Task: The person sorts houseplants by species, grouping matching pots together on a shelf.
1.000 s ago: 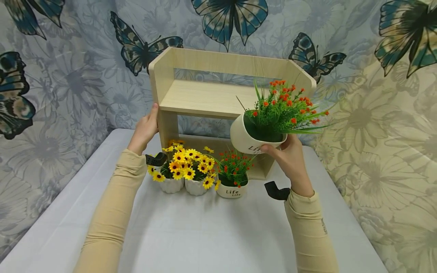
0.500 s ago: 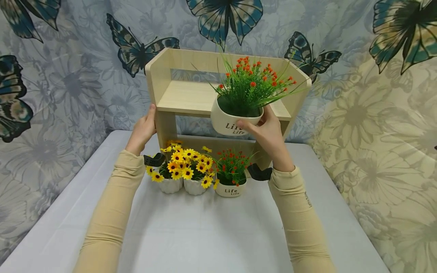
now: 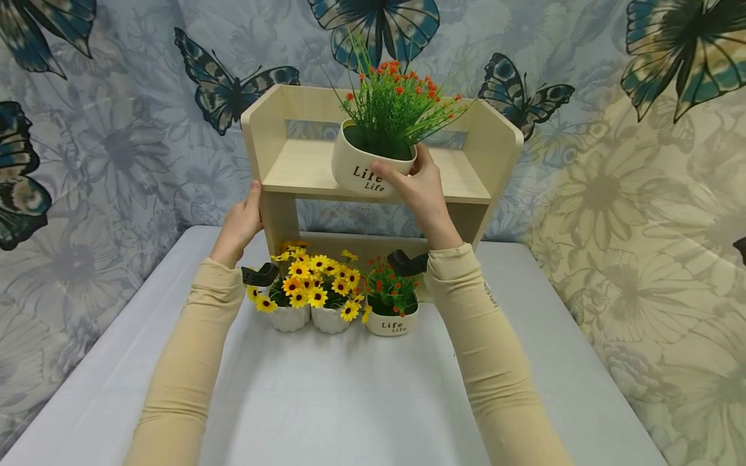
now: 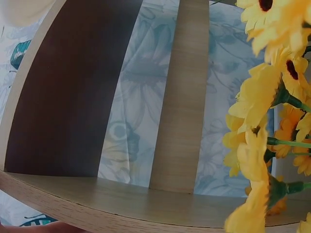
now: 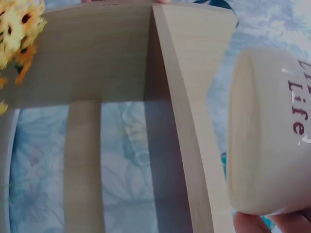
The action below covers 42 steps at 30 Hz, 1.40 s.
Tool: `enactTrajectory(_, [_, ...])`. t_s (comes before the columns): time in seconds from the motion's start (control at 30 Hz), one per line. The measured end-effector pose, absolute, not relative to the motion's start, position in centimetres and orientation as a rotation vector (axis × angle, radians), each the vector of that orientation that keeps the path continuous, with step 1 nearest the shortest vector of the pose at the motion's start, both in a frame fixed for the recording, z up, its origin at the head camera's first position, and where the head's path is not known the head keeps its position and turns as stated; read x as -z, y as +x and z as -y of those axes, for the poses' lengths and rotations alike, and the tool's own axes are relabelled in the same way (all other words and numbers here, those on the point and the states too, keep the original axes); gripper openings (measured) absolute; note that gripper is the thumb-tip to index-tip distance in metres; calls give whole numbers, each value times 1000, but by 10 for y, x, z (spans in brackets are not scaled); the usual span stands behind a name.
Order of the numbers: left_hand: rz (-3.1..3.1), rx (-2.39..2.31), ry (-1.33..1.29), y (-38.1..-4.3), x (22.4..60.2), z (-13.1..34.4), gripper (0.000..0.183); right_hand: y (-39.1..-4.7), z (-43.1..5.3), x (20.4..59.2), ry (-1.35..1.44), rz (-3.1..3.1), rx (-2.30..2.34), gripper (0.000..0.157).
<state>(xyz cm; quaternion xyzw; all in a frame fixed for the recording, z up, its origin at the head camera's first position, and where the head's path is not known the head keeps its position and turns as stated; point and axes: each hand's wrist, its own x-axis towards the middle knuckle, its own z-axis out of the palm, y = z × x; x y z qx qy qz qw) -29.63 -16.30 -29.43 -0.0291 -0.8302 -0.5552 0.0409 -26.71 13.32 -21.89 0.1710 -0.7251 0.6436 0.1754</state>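
Note:
My right hand (image 3: pixel 419 194) grips a cream "Life" flowerpot (image 3: pixel 351 162) by its right side, thumb across the front. Green grass with small orange-red flowers (image 3: pixel 396 103) fills it. The pot hangs tilted slightly, in front of the upper board of a pale wooden two-tier shelf (image 3: pixel 303 162). Its smooth base (image 5: pixel 243 136) faces the right wrist camera, apart from the board. My left hand (image 3: pixel 237 226) lies against the shelf's left side panel, its thumb along the front edge; the other fingers are mostly hidden. A blurred pale part of the pot (image 4: pixel 24 9) shows in the left wrist view.
In front of the shelf's lower tier stand two white pots (image 3: pixel 330 319) of yellow flowers (image 3: pixel 317 278) and a smaller "Life" pot (image 3: pixel 392 325) with red flowers. They rest on a white-covered table (image 3: pixel 350 401). Behind is a butterfly-print cloth (image 3: pixel 134 142).
My right hand has carried the flowerpot left and up, from the shelf's right front to before the upper board, and the pot now tilts less. My left hand stays at the side panel.

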Motion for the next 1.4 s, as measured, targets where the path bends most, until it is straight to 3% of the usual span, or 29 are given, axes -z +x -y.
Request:
enactTrajectory(0.5, [2530, 1708, -92, -296, 297, 160, 95, -296, -106, 214, 413, 2016, -1968, 69])
enactTrajectory(0.87, [2540, 1710, -99, -297, 300, 159, 94, -305, -98, 216, 374, 2152, -1901, 90])
enactTrajectory(1.4, [2542, 1625, -41, -298, 299, 159, 94, -315, -86, 216, 378, 2215, -1811, 94])
